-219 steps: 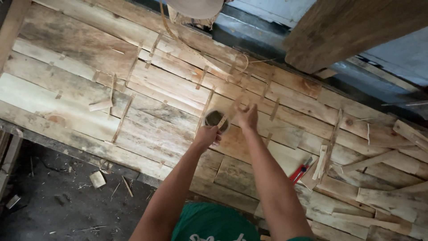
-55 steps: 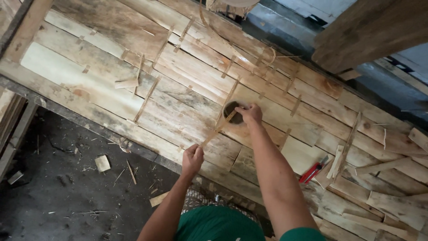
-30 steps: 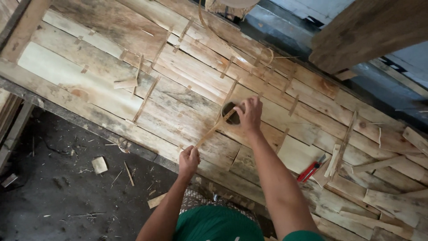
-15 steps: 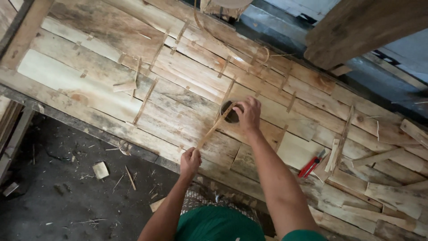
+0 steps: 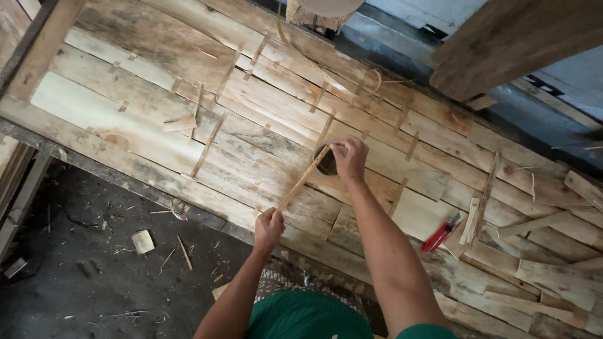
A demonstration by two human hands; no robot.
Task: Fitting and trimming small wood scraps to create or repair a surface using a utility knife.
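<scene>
In the head view, a thin pale wooden strip (image 5: 303, 180) runs slantwise over a workbench of rough planks (image 5: 157, 135), and both hands grip it. The left hand (image 5: 269, 227) is closed around the strip's near end, close to the bench's front edge. The right hand (image 5: 349, 158) pinches the far end with curled fingers, right over a small dark round object (image 5: 325, 162) lying on the planks; what that object is cannot be made out. To the right of the strip, well apart, lies a red utility knife (image 5: 441, 233) among loose wood offcuts (image 5: 472, 221). Left of the strip, short slivers of wood (image 5: 207, 145) lie scattered across the planks.
</scene>
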